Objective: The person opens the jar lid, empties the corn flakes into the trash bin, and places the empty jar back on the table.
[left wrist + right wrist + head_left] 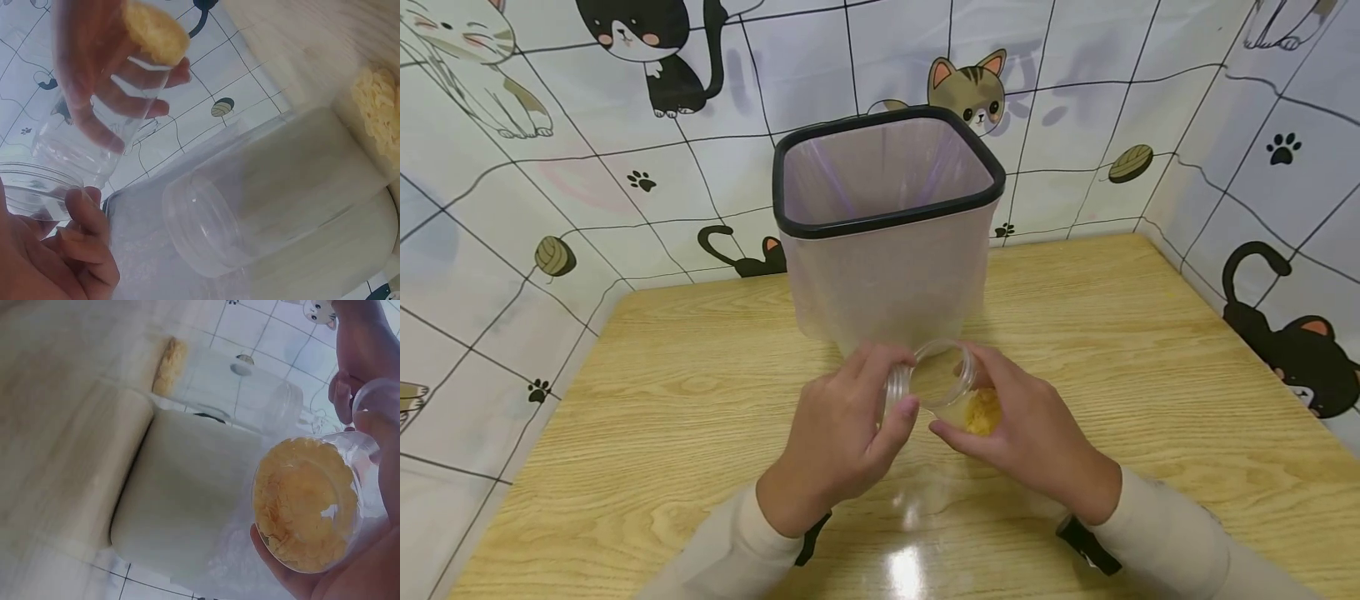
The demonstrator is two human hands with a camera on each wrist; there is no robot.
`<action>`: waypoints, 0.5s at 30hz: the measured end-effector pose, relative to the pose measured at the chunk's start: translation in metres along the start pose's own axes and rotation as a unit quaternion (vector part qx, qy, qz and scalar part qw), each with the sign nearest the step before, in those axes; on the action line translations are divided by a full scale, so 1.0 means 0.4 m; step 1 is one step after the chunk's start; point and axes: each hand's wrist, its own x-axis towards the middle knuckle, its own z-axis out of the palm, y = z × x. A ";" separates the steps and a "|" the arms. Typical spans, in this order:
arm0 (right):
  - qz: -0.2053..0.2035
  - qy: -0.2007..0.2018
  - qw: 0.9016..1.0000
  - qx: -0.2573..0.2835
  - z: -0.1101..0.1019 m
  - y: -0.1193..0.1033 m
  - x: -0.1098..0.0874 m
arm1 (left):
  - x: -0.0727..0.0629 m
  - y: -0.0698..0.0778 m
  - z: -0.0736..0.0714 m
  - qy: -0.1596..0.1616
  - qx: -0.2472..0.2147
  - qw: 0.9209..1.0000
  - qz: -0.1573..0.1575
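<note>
In the head view my right hand (1022, 425) holds a clear plastic jar (953, 410), fingers and thumb on either side of it. The jar is tilted, its round mouth turned toward my left hand (842, 425). Yellow flakes (983, 412) lie at its bottom end. Seen through the base in the right wrist view, the flakes (281, 519) form a ring around a smoother middle. Between fingers and thumb my left hand pinches a clear ridged lid (896, 387), which overlaps the edge of the jar's mouth. The left wrist view shows the lid (37, 187) right by the jar (81, 153).
Directly behind both hands stands a translucent pinkish bin (887, 283) with a black rim (891, 223). The wooden table (700, 417) stretches out around it. Sheets with cartoon cats (673, 62) and grid lines enclose the back and both sides.
</note>
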 end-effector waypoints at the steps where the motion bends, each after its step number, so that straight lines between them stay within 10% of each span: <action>1: 0.004 0.000 1.000 0.001 -0.003 0.001 0.002 | -0.001 0.001 0.002 0.000 -0.002 1.000 0.000; 15: 0.025 0.035 0.999 0.006 -0.024 0.028 0.018 | -0.010 0.002 0.026 0.018 -0.039 0.999 0.018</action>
